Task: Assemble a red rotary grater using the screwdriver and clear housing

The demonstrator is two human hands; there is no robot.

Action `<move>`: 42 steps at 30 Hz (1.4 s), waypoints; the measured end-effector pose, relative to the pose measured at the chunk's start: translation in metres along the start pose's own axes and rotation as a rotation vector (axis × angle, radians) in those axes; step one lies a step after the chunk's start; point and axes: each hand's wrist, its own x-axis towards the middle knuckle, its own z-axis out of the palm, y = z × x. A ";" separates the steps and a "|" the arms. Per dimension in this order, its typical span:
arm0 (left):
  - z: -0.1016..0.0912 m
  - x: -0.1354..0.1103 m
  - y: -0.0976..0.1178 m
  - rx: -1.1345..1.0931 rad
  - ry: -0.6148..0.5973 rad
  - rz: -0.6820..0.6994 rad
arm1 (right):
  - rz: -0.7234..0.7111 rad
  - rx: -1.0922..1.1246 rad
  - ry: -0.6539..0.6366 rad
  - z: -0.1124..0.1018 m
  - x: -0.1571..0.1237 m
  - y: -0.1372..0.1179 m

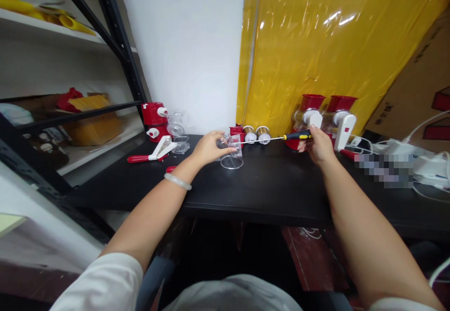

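My left hand (211, 148) is closed around a clear plastic housing (232, 160), whose round rim faces me just above the black tabletop. In my right hand (318, 144) is a screwdriver (297, 135) with a black and yellow handle, held level. Its thin metal shaft points left, and the tip reaches the clear housing; whether it touches a screw there is too small to tell. Behind the housing sit a red part (237, 133) and two metal grater drums (256, 134) with white ends.
Two red-and-white rotary graters (312, 102) stand at the right rear. Red bases (154, 121), clear housings (179, 130) and a white crank with a red handle (153, 152) lie at left. White cables and adapters (397, 149) crowd the right. A black-framed shelf (105, 30) rises at left.
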 end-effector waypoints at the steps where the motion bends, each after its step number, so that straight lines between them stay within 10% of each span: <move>1: 0.000 0.000 0.000 0.001 0.000 0.001 | -0.019 -0.028 0.015 0.000 0.000 0.001; 14: 0.000 0.000 0.000 -0.008 0.003 -0.003 | -0.065 -0.312 0.226 -0.005 -0.001 0.002; 22: 0.000 0.000 0.000 0.002 -0.007 -0.015 | -0.016 0.126 -0.063 0.004 -0.004 -0.007; 42: 0.000 -0.001 -0.001 -0.012 0.003 0.002 | -0.133 -0.181 0.044 -0.002 0.000 0.003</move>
